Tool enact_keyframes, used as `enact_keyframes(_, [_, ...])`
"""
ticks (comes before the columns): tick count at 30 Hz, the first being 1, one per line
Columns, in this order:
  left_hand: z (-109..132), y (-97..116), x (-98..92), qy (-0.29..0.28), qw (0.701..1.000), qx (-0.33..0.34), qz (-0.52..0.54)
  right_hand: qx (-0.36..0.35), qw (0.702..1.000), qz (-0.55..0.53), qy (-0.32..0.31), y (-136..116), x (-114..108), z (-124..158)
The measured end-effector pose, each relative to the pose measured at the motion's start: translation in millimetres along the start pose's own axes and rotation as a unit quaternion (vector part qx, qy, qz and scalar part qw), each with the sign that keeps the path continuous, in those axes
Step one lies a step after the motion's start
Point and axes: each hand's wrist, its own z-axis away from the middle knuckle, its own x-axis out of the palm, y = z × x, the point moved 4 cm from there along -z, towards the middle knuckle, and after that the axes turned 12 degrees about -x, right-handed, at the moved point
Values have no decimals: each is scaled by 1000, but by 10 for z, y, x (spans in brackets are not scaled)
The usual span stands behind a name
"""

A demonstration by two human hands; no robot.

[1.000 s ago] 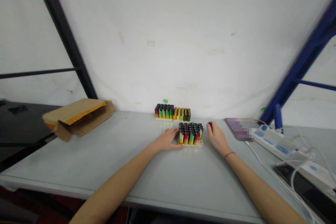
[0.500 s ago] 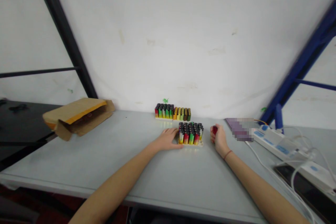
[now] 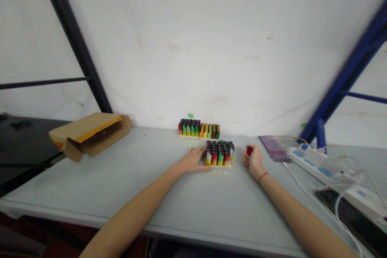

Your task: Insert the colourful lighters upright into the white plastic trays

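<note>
My left hand (image 3: 194, 160) grips the left end of a pale tray (image 3: 231, 165), thumb along its front and fingers behind. Rows of upright lighters (image 3: 218, 157) with black tops and coloured bodies stand in this tray. A gap shows at its front right corner. To the right of the tray, apart from it, my right hand (image 3: 253, 159) is closed around a red lighter (image 3: 249, 150). Its lower part is hidden by my fingers. Behind, near the wall, a second group of lighters (image 3: 189, 128) stands in a tray, beside yellow and dark green ones (image 3: 209, 131).
An opened brown cardboard package (image 3: 90, 129) lies at the left. On the right are a purple flat item (image 3: 273, 147), partly blurred, a white power strip (image 3: 314, 165) with cables, and a dark phone (image 3: 350, 217). A white wall (image 3: 205, 48) rises behind the grey table (image 3: 193, 209).
My right hand has shifted very slightly right, and the red lighter in it has turned a little. My left hand and the tray have stayed in place.
</note>
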Motion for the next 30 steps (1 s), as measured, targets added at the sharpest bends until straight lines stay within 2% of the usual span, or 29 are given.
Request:
enact_keyframes(5, [-2,0,2,-1,1000,-5,4,-11,999,-20,-35,5,28,13])
enact_keyframes(14, [0,-4,4,1,1000,-5,3,16,1000,-19,0,-29,-23,-18])
enact_keyframes(20, [-5,-9,11,3,1000,-7,7,7,999,-26,-45,-13,12,-13])
enact_keyframes(27, [-7,-15,12,3,1000,-7,4,5,1000,-15,-4,-11,-25,4])
enact_keyframes(30, [-5,-13,13,1,1000,-7,-2,-5,1000,-8,-29,-22,-2,3])
